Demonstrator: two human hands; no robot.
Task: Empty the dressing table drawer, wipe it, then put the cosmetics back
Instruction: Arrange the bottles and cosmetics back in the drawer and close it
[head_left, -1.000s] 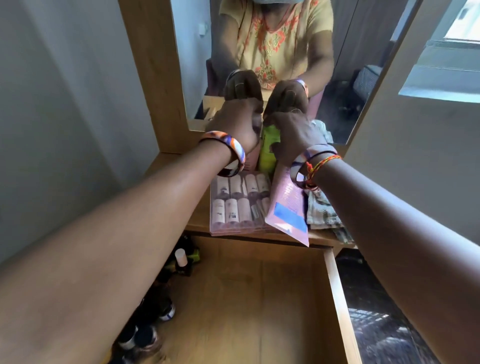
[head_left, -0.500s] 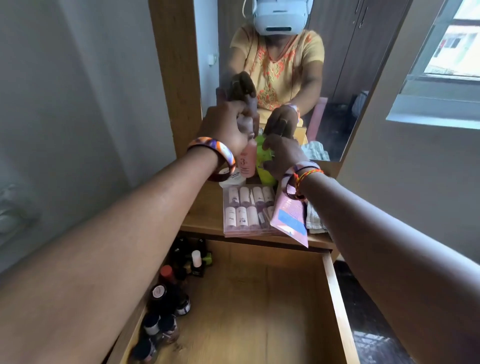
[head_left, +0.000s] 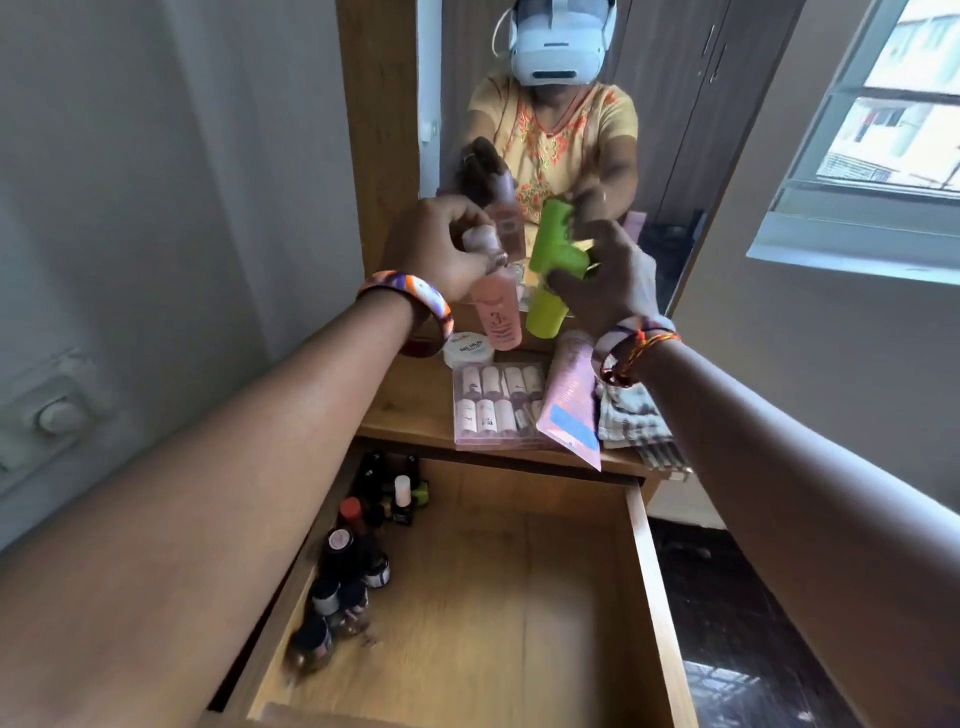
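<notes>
The open wooden drawer lies nearest, pulled out below the tabletop. Its floor is mostly bare wood; a cluster of small dark bottles and jars crowds its left side, one with a white cap and one with a red cap among them. Farther back, on the tabletop, lie a pink box of small tubes, a pink tube with a blue patch resting partly over that box, a folded cloth to the right, and a round white jar behind the box. Above these, the left hand grips a pink bottle by its cap end, fingers curled round it, the bottle hanging downward. Just beside it, the right hand is wrapped round a lime green bottle, held clear of the tabletop. Both wrists wear bangles. Behind stands a mirror reflecting the person and both bottles.
</notes>
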